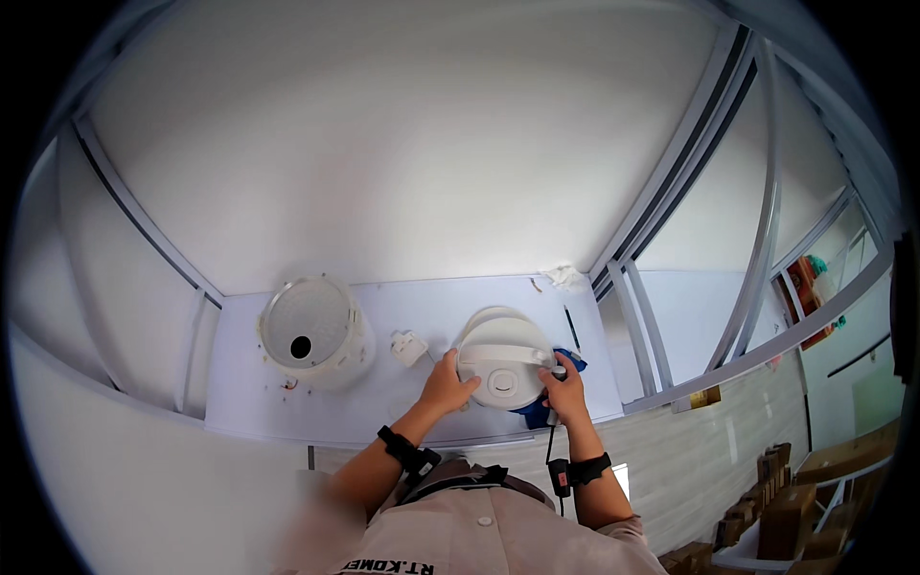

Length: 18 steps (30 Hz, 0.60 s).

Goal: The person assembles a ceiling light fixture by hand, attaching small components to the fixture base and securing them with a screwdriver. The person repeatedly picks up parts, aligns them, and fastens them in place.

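Both my hands grip a round white appliance lid [503,355] by its sides, with a broad raised band across it and a rounded button-like panel near me. My left hand [447,385] is closed on its left edge, thumb on top. On the right edge, my right hand [565,388] holds it likewise; a small grey piece shows by those fingers, too small to make out. Blue cloth [537,415] lies partly under the lid's right side. Further left stands a white cylindrical appliance body [359,350], open at the top, its inside showing a dark round hole.
Between body and lid lies a small white part [409,348]. A dark thin pen-like tool [572,328] and crumpled white tissue [565,277] are at the far right of the white table [422,297]. Metal frame posts [640,331] rise beside it. Cardboard boxes [788,517] stand lower right.
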### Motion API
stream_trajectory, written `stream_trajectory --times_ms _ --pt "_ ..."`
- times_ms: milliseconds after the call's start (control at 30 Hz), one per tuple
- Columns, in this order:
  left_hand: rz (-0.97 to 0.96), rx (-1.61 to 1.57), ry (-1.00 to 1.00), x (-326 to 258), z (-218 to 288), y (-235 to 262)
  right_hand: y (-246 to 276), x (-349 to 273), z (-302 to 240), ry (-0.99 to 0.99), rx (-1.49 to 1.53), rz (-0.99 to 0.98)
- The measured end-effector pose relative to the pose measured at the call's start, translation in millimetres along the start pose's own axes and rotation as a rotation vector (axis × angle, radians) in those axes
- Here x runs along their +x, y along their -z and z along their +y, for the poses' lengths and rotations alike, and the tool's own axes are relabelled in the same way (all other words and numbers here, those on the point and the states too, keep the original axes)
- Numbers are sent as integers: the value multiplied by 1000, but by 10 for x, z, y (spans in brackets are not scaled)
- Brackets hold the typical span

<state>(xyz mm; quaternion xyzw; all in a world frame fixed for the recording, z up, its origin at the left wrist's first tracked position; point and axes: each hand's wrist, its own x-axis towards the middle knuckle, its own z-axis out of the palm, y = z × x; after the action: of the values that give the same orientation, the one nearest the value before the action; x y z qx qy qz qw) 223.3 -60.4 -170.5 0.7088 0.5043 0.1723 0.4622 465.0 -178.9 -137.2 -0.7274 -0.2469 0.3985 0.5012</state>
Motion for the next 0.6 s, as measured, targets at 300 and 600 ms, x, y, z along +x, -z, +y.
stream_trajectory --times_ms 300,600 --pt "135 -38 -13 -19 201 2 90 202 314 186 -172 26" --pt "379 -62 -321 -374 763 323 281 -75 -227 193 58 -65"
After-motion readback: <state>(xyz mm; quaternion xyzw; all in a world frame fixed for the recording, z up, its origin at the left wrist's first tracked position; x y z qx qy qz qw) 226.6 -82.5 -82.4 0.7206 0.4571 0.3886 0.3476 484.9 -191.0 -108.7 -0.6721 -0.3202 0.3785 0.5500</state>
